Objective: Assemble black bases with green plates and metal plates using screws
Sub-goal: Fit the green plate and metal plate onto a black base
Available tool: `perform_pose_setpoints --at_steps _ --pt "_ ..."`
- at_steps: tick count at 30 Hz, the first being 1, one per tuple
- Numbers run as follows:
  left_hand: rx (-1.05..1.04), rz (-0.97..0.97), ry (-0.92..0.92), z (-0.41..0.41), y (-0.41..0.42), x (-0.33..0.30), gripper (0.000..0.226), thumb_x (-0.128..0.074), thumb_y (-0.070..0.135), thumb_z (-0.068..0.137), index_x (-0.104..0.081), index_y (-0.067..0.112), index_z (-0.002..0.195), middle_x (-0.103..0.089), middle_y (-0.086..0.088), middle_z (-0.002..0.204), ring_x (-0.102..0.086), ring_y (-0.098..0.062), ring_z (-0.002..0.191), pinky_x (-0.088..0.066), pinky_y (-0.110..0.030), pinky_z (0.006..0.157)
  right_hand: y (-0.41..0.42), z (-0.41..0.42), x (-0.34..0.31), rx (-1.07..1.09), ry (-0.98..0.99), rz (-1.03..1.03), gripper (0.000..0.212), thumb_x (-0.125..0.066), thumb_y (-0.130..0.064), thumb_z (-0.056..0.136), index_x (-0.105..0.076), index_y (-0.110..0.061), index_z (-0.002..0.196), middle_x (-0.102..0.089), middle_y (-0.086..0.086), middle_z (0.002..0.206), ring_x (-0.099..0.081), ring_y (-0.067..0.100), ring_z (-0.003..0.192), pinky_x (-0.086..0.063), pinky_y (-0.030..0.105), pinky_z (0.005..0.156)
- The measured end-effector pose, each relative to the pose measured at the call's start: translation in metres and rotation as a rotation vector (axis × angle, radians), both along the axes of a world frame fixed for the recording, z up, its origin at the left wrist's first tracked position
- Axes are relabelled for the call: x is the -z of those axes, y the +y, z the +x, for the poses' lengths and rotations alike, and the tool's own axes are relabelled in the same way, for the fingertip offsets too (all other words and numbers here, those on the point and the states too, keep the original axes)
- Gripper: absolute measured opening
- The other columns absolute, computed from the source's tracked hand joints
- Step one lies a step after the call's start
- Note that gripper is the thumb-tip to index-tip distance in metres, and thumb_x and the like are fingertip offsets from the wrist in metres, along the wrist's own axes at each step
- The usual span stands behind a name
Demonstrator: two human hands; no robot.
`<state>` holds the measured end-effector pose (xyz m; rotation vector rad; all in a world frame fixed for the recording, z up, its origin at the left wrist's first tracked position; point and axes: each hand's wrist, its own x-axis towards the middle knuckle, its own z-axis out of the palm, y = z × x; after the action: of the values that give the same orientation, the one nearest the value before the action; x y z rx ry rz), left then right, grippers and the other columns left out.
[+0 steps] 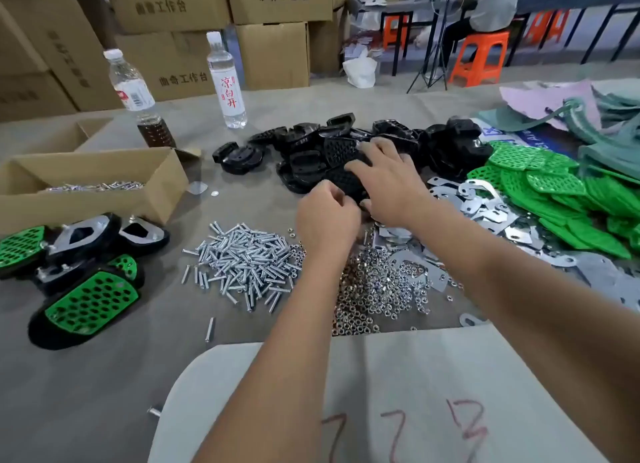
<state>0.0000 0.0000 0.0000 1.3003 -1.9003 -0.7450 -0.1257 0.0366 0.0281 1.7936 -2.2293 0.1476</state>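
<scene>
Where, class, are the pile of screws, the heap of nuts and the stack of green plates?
pile of screws [244, 258]: head view, middle of the heap.
heap of nuts [377, 289]: head view, centre of the heap.
stack of green plates [554, 185]: head view, a top plate's perforated face.

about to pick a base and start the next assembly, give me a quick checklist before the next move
1. Right hand on the pile of black bases: ok, its fingers rest on a perforated black piece.
2. One base singled out and gripped: cannot tell, the hands hide the grip.
3. Left hand free: cannot tell, its fingers are curled and may hold something small.
4. Screws within reach: ok, a loose heap lies beside the left forearm.
5. Nuts ready: ok, piled between the forearms.
6. Metal plates and green plates in supply: ok, both heaps lie to the right.
</scene>
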Motion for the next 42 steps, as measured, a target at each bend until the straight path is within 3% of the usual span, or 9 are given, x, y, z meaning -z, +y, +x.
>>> perform_pose_setpoints --at_steps 4,12,17,20,24,28,32,36,42 --pt "0.026 -0.010 -0.136 -0.006 -0.016 0.002 0.016 -0.063 0.021 0.085 -0.068 0.018 0.100 -0.068 -0.004 0.102 -0.062 -0.029 0.101 -0.056 -0.043 0.083 -0.025 -0.012 -0.002 0.005 -0.038 0.237 0.085 -0.075 -0.031 0.093 -0.025 -0.028 0.162 -0.017 0.007 0.169 -0.007 0.029 0.158 -0.012 0.065 0.123" --pt "0.019 0.066 0.002 -0.009 -0.020 -0.001 0.009 -0.068 0.026 0.088 -0.068 0.022 0.096 -0.067 0.011 0.088 -0.066 -0.018 0.093 -0.055 -0.033 0.082 -0.004 -0.015 -0.011 0.003 -0.018 0.110 0.070 -0.078 -0.041 0.089 -0.049 -0.018 0.147 -0.049 0.010 0.140 -0.042 0.031 0.132 -0.043 0.047 0.108" --pt "0.168 0.520 0.341 0.008 0.006 -0.013 0.032 -0.069 0.045 0.092 -0.065 0.015 0.102 -0.073 -0.007 0.101 -0.074 -0.029 0.094 -0.063 -0.050 0.082 0.085 -0.013 -0.008 -0.177 -0.592 -0.085 0.087 -0.092 -0.031 0.075 -0.049 -0.022 0.151 -0.063 -0.003 0.136 -0.054 0.014 0.129 -0.041 0.031 0.110" --pt "0.513 0.761 0.307 0.009 0.041 -0.018 0.014 -0.077 0.024 0.093 -0.076 0.010 0.093 -0.077 -0.014 0.087 -0.077 -0.030 0.077 -0.064 -0.040 0.065 0.132 -0.017 -0.005 -0.239 -0.784 -0.009 0.080 -0.094 -0.018 0.071 -0.059 -0.023 0.143 -0.065 -0.013 0.132 -0.058 0.002 0.124 -0.042 0.016 0.104" --pt "0.469 0.825 0.324 -0.008 0.087 -0.015 0.021 -0.078 0.003 0.087 -0.068 -0.001 0.105 -0.075 -0.017 0.089 -0.074 -0.029 0.068 -0.059 -0.031 0.052 0.174 -0.045 -0.006 -0.101 -0.994 -0.054 0.052 -0.091 -0.028 0.078 -0.071 -0.030 0.126 -0.073 -0.017 0.116 -0.066 -0.001 0.113 -0.053 0.021 0.091" --pt "0.461 0.874 0.336 -0.025 0.124 -0.009 0.026 -0.078 -0.001 0.083 -0.057 0.011 0.092 -0.068 -0.014 0.086 -0.068 -0.032 0.073 -0.050 -0.035 0.052 0.198 -0.094 -0.002 0.403 -0.590 -0.439 0.033 -0.080 -0.034 0.090 -0.075 -0.015 0.117 -0.077 0.001 0.108 -0.071 0.020 0.105 -0.054 0.027 0.090" --pt "0.477 0.959 0.460 -0.034 0.143 -0.007 0.035 -0.072 -0.013 0.082 -0.052 0.014 0.092 -0.066 -0.017 0.096 -0.066 -0.034 0.083 -0.057 -0.045 0.063 0.200 -0.117 0.010 0.603 -0.475 -0.025 0.060 -0.064 -0.035 0.102 -0.046 -0.012 0.154 -0.054 0.017 0.151 -0.048 0.039 0.139 -0.040 0.047 0.113" --pt "0.468 1.014 0.569 -0.026 0.141 -0.007 0.051 -0.061 -0.020 0.082 -0.060 0.011 0.122 -0.073 -0.021 0.116 -0.071 -0.036 0.094 -0.062 -0.052 0.081 0.191 -0.112 0.016 0.610 -0.347 -0.206 0.033 -0.064 -0.022 0.099 -0.070 -0.018 0.131 -0.073 0.017 0.121 -0.065 0.040 0.113 -0.049 0.049 0.107" --pt "0.437 0.983 0.702 0.012 0.120 0.006 0.021 -0.064 0.009 0.096 -0.065 0.007 0.117 -0.075 -0.017 0.111 -0.073 -0.034 0.101 -0.062 -0.056 0.084 0.187 -0.086 0.008 0.610 -0.310 -0.658 0.018 -0.065 -0.025 0.098 -0.075 -0.010 0.103 -0.076 0.010 0.093 -0.065 0.031 0.089 -0.044 0.034 0.077"
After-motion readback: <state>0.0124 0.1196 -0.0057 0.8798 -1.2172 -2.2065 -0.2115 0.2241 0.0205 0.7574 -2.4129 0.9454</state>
